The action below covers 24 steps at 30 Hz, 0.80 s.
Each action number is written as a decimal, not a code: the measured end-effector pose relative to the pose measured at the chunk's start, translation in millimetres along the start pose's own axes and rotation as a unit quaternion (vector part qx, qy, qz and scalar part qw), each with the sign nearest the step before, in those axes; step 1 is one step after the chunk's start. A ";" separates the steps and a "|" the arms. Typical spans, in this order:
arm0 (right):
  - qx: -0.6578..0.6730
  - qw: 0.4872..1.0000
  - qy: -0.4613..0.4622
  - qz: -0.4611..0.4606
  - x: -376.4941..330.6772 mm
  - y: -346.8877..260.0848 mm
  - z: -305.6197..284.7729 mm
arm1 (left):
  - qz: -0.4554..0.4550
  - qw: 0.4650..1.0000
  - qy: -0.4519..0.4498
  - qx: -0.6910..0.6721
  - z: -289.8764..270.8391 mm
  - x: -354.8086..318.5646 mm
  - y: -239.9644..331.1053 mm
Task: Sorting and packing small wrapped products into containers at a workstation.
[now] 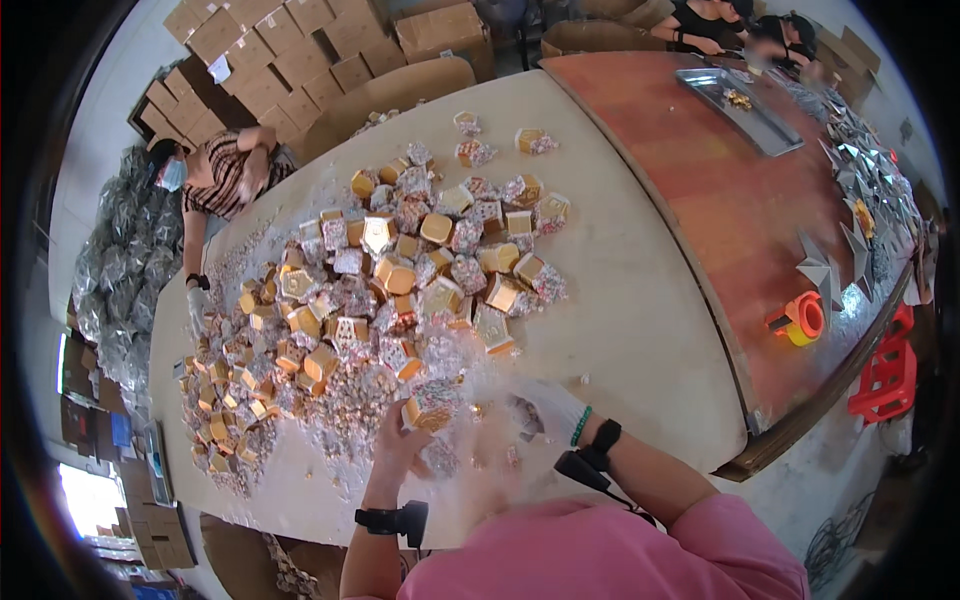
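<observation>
My left hand (398,447) grips a small gold box (432,404) filled with wrapped sweets, near the table's front edge. My right hand (540,410), in a white glove, is blurred and closed over a few wrapped sweets just right of that box. A wide heap of gold boxes (395,275) and loose wrapped sweets (345,390) covers the pale table (620,310) beyond both hands. Both wrists wear black bands.
A person in a striped top (225,170) leans over the table's far left end. A reddish table (720,190) at right carries a metal tray (745,110), an orange tape roll (803,318) and silver folded shapes. Cardboard cartons (290,50) are stacked behind. A red stool (885,375) stands right.
</observation>
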State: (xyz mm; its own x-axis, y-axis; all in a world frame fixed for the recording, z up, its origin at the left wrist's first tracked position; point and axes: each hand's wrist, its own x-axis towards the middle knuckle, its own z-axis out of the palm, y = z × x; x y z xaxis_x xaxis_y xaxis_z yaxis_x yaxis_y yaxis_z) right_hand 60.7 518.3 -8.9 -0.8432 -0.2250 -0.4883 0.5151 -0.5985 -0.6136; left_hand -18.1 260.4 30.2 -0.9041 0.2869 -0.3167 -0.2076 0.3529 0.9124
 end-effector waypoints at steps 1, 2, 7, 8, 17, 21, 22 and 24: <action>-0.009 1.000 -0.010 0.018 -1.0 -2.6 8.0 | 0.005 1.000 -0.011 0.019 -1.0 -7.7 -2.5; -0.050 0.998 0.003 0.037 -0.2 -5.6 16.1 | 0.008 0.999 -0.032 0.028 0.1 -12.9 -0.9; -0.225 0.973 -0.018 0.050 0.1 -3.8 44.7 | -0.012 0.971 -0.125 0.203 -0.1 -28.7 16.3; -0.208 0.976 -0.023 0.064 -2.5 -2.7 45.4 | -0.011 0.971 -0.135 0.197 -0.9 -32.4 17.7; 0.065 0.995 -0.052 0.046 -28.8 16.4 52.8 | -0.005 0.978 -0.122 -0.168 11.3 -37.5 -24.3; 0.210 0.971 -0.112 -0.026 -17.0 7.1 45.4 | -0.065 0.941 -0.086 -0.321 26.3 -34.8 -52.6; 0.216 0.969 -0.115 -0.045 -14.9 1.8 45.3 | -0.071 0.937 -0.071 -0.335 32.6 -33.2 -50.4; 0.232 0.966 -0.106 -0.037 -11.0 -1.1 27.4 | -0.089 0.954 -0.052 -0.280 32.3 -31.1 -37.9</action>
State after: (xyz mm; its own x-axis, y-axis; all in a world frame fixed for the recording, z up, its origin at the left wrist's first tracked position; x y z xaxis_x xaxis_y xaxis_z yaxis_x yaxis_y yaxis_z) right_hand 65.2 500.4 14.1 -0.9127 -0.2924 -0.2855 0.3701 -0.8877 -0.2738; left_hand 29.9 266.9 -2.9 -0.7995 0.3641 -0.4777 -0.5485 -0.1186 0.8277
